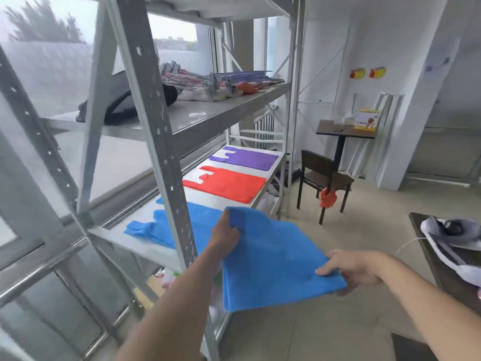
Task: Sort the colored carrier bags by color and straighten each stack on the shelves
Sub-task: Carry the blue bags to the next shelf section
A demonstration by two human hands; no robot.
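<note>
Fingers of my left hand point(227, 234) and right hand point(348, 268) pinch the blue carrier bag point(273, 259) just off the shelf point(145, 246); I judge it may land skewed on the blue stack point(161, 225).

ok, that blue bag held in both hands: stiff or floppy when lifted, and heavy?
Probably floppy: the blue bag sags between the left hand and right hand, its lower edge drooping. Likely light, since pinching fingers alone carry it. It may drape unevenly onto the blue stack.
</note>
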